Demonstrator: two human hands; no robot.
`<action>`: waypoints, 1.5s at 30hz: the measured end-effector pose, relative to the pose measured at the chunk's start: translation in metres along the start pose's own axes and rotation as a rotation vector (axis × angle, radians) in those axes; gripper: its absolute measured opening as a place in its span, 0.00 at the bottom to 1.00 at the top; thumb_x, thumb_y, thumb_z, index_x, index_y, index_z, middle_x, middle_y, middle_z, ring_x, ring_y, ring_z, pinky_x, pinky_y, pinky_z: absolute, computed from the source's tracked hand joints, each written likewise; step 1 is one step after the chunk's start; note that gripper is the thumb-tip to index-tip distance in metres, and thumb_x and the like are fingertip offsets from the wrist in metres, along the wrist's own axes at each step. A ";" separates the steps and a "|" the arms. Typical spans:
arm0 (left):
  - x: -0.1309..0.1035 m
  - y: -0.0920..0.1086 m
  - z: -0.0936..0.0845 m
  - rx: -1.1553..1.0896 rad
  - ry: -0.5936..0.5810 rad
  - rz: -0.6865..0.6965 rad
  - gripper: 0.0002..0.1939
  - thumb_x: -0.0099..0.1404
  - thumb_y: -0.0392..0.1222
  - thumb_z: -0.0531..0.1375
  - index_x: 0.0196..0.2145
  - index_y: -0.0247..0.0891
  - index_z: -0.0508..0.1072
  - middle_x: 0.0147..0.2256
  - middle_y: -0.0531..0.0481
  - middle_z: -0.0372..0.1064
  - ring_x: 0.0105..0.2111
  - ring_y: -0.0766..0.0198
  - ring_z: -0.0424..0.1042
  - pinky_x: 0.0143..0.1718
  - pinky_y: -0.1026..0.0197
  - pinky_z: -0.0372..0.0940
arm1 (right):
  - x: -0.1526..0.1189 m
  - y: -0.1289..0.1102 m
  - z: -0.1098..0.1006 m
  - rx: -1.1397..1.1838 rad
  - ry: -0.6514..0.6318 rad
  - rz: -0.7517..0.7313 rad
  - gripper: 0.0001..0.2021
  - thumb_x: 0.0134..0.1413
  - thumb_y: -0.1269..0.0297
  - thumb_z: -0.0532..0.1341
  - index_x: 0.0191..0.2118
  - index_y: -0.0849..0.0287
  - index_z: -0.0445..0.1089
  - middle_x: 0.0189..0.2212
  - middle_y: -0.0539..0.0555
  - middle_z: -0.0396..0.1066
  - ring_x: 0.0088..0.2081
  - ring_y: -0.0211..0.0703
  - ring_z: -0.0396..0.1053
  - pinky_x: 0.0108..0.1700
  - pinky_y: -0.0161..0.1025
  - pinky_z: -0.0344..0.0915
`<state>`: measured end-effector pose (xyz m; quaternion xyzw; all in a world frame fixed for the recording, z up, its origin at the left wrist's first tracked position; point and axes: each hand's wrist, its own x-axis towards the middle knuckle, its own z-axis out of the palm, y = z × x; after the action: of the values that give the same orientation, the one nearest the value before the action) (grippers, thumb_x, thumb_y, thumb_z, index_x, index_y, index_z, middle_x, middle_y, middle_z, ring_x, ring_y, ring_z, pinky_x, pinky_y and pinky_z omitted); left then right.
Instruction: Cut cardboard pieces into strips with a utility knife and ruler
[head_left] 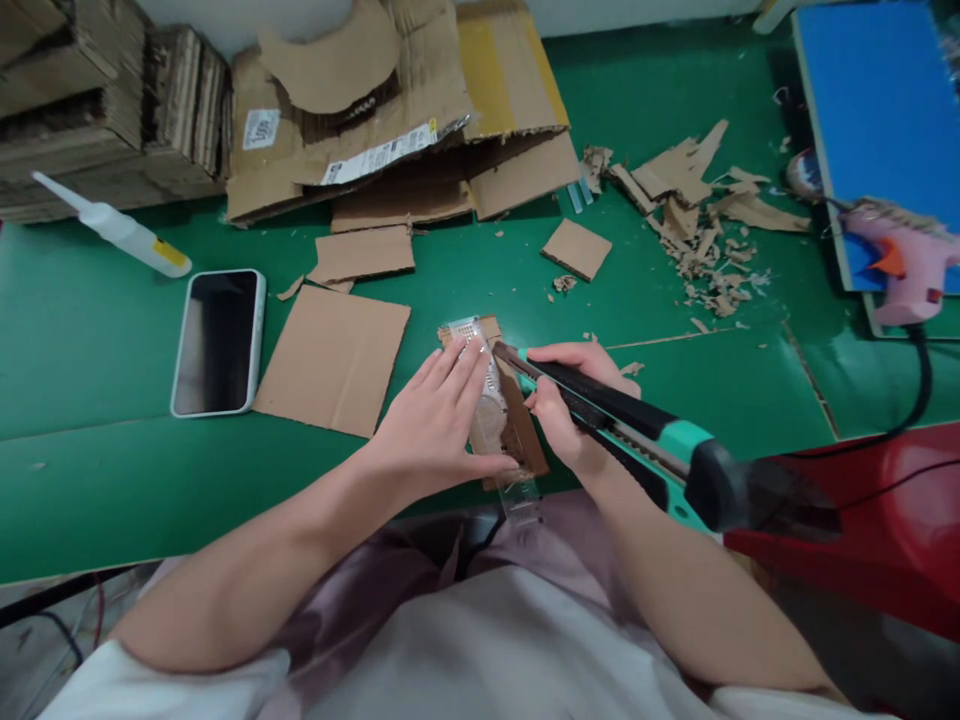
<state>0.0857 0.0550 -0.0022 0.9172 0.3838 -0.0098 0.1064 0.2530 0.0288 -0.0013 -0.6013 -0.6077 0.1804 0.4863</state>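
Note:
My left hand (439, 405) lies flat with its fingers stretched out, pressing a clear plastic ruler (519, 492) onto a small piece of brown cardboard (527, 425). Part of the ruler is hidden under the palm, and its near end sticks out past the cardboard. A green and black utility knife (622, 410) is gripped in my right hand (566, 400). Its blade end points at the far part of the cardboard, close beside the ruler's right edge. Whether the blade tip touches the cardboard I cannot tell.
Left of my hands lie a square cardboard sheet (341, 355) and a phone (219, 345), with a white glue bottle (124, 235) behind. Large cardboard pieces (517, 80) lie at the back. Cardboard scraps (697, 230), a pink glue gun (907, 260) and a red stool (900, 510) are rightward.

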 end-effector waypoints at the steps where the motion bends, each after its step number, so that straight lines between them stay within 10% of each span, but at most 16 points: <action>1: 0.000 0.000 0.000 0.000 -0.001 -0.002 0.56 0.53 0.73 0.51 0.62 0.19 0.47 0.64 0.32 0.40 0.65 0.45 0.41 0.63 0.48 0.41 | 0.000 0.000 0.000 -0.001 0.000 0.003 0.08 0.48 0.68 0.58 0.37 0.55 0.69 0.27 0.47 0.74 0.23 0.35 0.70 0.25 0.32 0.66; 45: 0.000 -0.001 0.001 -0.035 -0.005 0.005 0.56 0.54 0.72 0.51 0.62 0.19 0.46 0.64 0.30 0.39 0.65 0.45 0.39 0.63 0.48 0.42 | -0.001 -0.005 -0.004 0.028 -0.075 0.009 0.08 0.47 0.69 0.57 0.36 0.55 0.67 0.21 0.44 0.70 0.19 0.32 0.68 0.23 0.30 0.64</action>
<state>0.0851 0.0558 -0.0036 0.9160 0.3816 -0.0050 0.1233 0.2535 0.0255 0.0045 -0.5900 -0.6203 0.2132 0.4707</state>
